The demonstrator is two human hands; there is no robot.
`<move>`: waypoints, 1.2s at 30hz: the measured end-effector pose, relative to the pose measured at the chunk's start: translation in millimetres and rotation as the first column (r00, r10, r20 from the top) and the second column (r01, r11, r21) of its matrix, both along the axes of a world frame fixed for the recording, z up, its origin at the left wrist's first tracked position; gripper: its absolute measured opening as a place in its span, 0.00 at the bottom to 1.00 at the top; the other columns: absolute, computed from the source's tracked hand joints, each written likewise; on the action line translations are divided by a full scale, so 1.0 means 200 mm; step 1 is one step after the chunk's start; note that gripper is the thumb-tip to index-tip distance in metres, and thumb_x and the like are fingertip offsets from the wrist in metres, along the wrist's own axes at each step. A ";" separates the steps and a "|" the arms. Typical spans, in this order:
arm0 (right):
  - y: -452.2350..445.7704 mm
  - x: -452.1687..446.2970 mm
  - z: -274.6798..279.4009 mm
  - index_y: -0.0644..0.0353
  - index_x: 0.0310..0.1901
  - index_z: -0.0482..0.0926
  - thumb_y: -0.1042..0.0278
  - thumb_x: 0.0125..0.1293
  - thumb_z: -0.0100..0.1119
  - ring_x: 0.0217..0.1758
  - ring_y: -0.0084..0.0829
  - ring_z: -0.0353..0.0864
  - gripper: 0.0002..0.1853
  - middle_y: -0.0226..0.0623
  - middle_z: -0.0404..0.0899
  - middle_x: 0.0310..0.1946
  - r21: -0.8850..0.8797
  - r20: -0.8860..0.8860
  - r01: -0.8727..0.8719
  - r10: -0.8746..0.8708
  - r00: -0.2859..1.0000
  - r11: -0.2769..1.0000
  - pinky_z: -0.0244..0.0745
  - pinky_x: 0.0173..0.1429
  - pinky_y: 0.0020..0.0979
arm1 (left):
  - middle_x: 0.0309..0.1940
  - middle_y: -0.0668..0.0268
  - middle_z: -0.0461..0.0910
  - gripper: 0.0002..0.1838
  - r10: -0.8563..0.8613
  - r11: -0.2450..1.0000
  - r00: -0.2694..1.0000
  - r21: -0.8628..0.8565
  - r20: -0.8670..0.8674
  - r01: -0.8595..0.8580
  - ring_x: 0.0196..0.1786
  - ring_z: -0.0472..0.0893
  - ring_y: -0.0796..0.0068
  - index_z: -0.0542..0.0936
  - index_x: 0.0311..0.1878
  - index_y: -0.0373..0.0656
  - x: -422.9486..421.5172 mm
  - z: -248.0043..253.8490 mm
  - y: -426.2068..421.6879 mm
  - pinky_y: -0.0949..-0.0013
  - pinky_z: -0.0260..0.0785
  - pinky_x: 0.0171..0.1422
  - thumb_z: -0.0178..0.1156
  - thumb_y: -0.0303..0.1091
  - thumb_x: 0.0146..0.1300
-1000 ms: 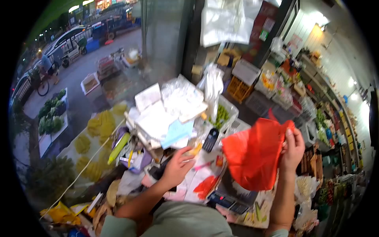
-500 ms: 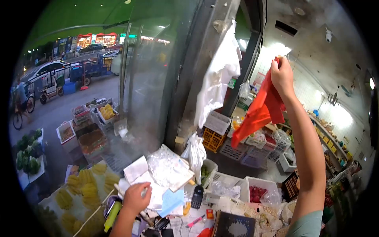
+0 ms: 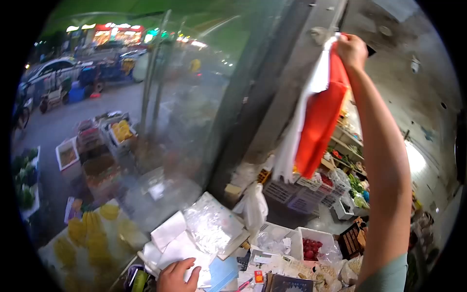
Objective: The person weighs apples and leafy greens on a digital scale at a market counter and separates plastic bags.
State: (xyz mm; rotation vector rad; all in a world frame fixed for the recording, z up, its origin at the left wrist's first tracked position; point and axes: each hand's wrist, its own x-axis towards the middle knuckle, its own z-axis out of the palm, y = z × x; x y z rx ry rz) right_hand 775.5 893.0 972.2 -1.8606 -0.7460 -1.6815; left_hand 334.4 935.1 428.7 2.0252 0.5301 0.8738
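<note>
High up at the pillar (image 3: 279, 92), my right hand (image 3: 352, 50) is closed on the top of a red plastic bag (image 3: 321, 124), which hangs down below it. Right beside the red bag hang white plastic bags (image 3: 293, 138); their upper end is partly covered by it. My left hand (image 3: 178, 276) is low over the cluttered counter, thumb apart from the fingers, with nothing seen in it. It lies at the edge of white papers (image 3: 187, 250), left of a blue sheet (image 3: 221, 273). Whether it presses on them I cannot tell.
Clear plastic (image 3: 214, 225) lies on the papers. Right of it are a white box of red fruit (image 3: 311, 248), a dark book (image 3: 291, 283) and a small red box (image 3: 258, 276). Bananas (image 3: 92, 233) are at left. Glass (image 3: 189, 97) separates the street crates (image 3: 99, 165).
My right hand has brought the red bag up and left, against the hanging white bags. My left hand has shifted slightly down and right, its fingers less curled. The view has turned.
</note>
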 end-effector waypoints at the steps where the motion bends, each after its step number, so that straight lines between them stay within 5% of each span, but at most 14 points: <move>1: 0.00 0.05 -0.01 0.56 0.45 0.88 0.55 0.66 0.55 0.48 0.49 0.87 0.18 0.47 0.87 0.44 0.009 0.083 -0.088 0.087 0.993 0.996 0.79 0.57 0.42 | 0.42 0.53 0.87 0.15 -0.008 1.000 1.000 -0.003 0.027 0.009 0.45 0.87 0.54 0.83 0.53 0.39 -0.01 0.00 0.00 0.58 0.80 0.51 0.69 0.33 0.66; 5: -0.01 0.06 -0.07 0.54 0.53 0.86 0.51 0.73 0.52 0.55 0.51 0.85 0.20 0.47 0.86 0.50 -0.071 0.256 -0.016 0.034 0.966 0.997 0.77 0.60 0.43 | 0.42 0.53 0.87 0.15 -0.008 0.998 1.000 -0.057 -0.009 0.007 0.45 0.88 0.55 0.84 0.55 0.43 -0.01 0.03 -0.01 0.59 0.81 0.50 0.69 0.34 0.67; 11: 0.01 0.11 -0.05 0.54 0.64 0.77 0.59 0.73 0.46 0.59 0.58 0.80 0.22 0.55 0.83 0.54 -0.381 0.165 0.073 -0.010 0.986 0.922 0.74 0.63 0.49 | 0.38 0.59 0.88 0.15 -0.006 1.000 0.998 -0.013 -0.063 0.005 0.40 0.89 0.64 0.85 0.52 0.42 0.00 0.00 0.00 0.66 0.81 0.45 0.71 0.36 0.65; 17: -0.03 -0.14 -0.65 0.51 0.77 0.64 0.75 0.71 0.53 0.66 0.53 0.78 0.32 0.54 0.78 0.64 -0.364 -0.016 -0.219 0.229 0.973 0.905 0.72 0.68 0.45 | 0.36 0.57 0.87 0.14 0.063 0.991 0.997 0.124 -0.037 -0.058 0.37 0.87 0.53 0.84 0.50 0.46 0.02 -0.07 -0.02 0.54 0.80 0.42 0.65 0.43 0.68; 20: -0.20 -0.30 -1.13 0.53 0.74 0.67 0.80 0.68 0.57 0.70 0.46 0.77 0.33 0.47 0.76 0.68 -0.517 -0.204 -0.618 0.615 0.761 0.593 0.71 0.72 0.41 | 0.37 0.57 0.87 0.13 0.069 0.994 0.998 0.082 0.000 -0.069 0.39 0.87 0.53 0.84 0.48 0.44 0.03 -0.09 -0.01 0.56 0.80 0.44 0.66 0.41 0.68; 24: -0.75 -1.03 -1.92 0.58 0.63 0.77 0.78 0.58 0.67 0.67 0.45 0.77 0.29 0.45 0.77 0.66 -0.917 -0.343 -0.398 0.577 0.741 -0.033 0.70 0.72 0.43 | 0.37 0.59 0.87 0.08 0.182 0.939 0.889 0.192 0.421 -0.284 0.38 0.87 0.58 0.84 0.45 0.41 0.00 -0.15 -0.09 0.62 0.79 0.42 0.69 0.31 0.64; 25: -0.90 -1.22 -2.05 0.61 0.57 0.82 0.75 0.59 0.58 0.54 0.41 0.83 0.22 0.45 0.84 0.52 -0.923 -0.381 -0.330 0.600 0.703 -0.199 0.75 0.61 0.43 | 0.36 0.59 0.86 0.07 0.183 0.930 0.832 0.183 0.523 -0.320 0.38 0.86 0.58 0.84 0.43 0.41 -0.06 -0.08 -0.20 0.63 0.78 0.42 0.69 0.28 0.63; 26: -1.03 -1.33 -2.18 0.58 0.53 0.84 0.73 0.57 0.69 0.53 0.42 0.85 0.20 0.43 0.86 0.51 -0.795 -0.591 -0.351 0.498 0.635 -0.495 0.79 0.59 0.42 | 0.35 0.59 0.86 0.06 0.212 0.928 0.833 0.161 0.512 -0.335 0.36 0.86 0.60 0.84 0.41 0.40 -0.15 -0.06 -0.34 0.63 0.77 0.40 0.70 0.25 0.61; 27: -1.21 -1.46 -2.32 0.61 0.53 0.85 0.72 0.59 0.70 0.46 0.47 0.87 0.19 0.47 0.87 0.44 -0.535 -0.844 -0.621 0.392 0.366 -0.573 0.82 0.52 0.41 | 0.33 0.59 0.85 0.04 0.166 0.935 0.818 0.175 0.551 -0.308 0.36 0.86 0.61 0.84 0.39 0.40 -0.23 -0.09 -0.47 0.64 0.76 0.39 0.69 0.25 0.62; 29: -1.52 -1.43 -2.64 0.66 0.48 0.84 0.73 0.62 0.71 0.43 0.47 0.89 0.14 0.45 0.89 0.39 -0.204 -0.979 -0.795 0.115 0.168 -0.572 0.83 0.50 0.44 | 0.32 0.59 0.85 0.04 0.201 0.957 0.869 0.099 0.452 -0.272 0.35 0.85 0.61 0.84 0.39 0.39 -0.39 -0.26 -0.77 0.65 0.76 0.39 0.69 0.26 0.63; 31: -1.80 -1.42 -2.92 0.65 0.55 0.83 0.70 0.61 0.71 0.45 0.51 0.87 0.20 0.52 0.86 0.44 -0.266 -0.963 -0.895 0.050 0.266 -0.359 0.83 0.51 0.42 | 0.38 0.59 0.86 0.05 0.303 0.940 0.930 -0.225 0.208 -0.256 0.36 0.85 0.66 0.84 0.41 0.38 -0.53 -0.57 -1.12 0.65 0.77 0.41 0.68 0.29 0.67; 33: -2.00 -1.42 -3.18 0.66 0.58 0.82 0.69 0.65 0.69 0.45 0.52 0.88 0.20 0.56 0.86 0.45 -0.293 -0.946 -0.938 -0.082 0.312 -0.187 0.83 0.51 0.41 | 0.40 0.60 0.87 0.09 0.390 0.860 0.921 -0.351 -0.018 -0.371 0.38 0.86 0.66 0.85 0.47 0.40 -0.72 -0.96 -1.49 0.65 0.78 0.42 0.66 0.35 0.70; 34: -2.07 -1.44 -3.28 0.66 0.58 0.82 0.69 0.66 0.68 0.45 0.51 0.88 0.20 0.56 0.86 0.44 -0.143 -0.977 -0.978 -0.134 0.163 -0.149 0.83 0.51 0.40 | 0.41 0.59 0.87 0.10 0.423 0.810 0.881 -0.346 -0.215 -0.473 0.41 0.86 0.63 0.86 0.48 0.42 -0.84 -1.10 -1.69 0.64 0.78 0.45 0.66 0.36 0.70; 36: -2.16 -1.58 -3.38 0.67 0.59 0.81 0.67 0.67 0.68 0.43 0.49 0.89 0.21 0.53 0.87 0.43 0.047 -0.988 -0.988 -0.151 -0.025 -0.145 0.83 0.50 0.40 | 0.41 0.58 0.87 0.10 0.499 0.731 0.820 -0.372 -0.280 -0.572 0.43 0.87 0.60 0.86 0.48 0.43 -1.09 -1.30 -2.13 0.63 0.78 0.48 0.65 0.37 0.71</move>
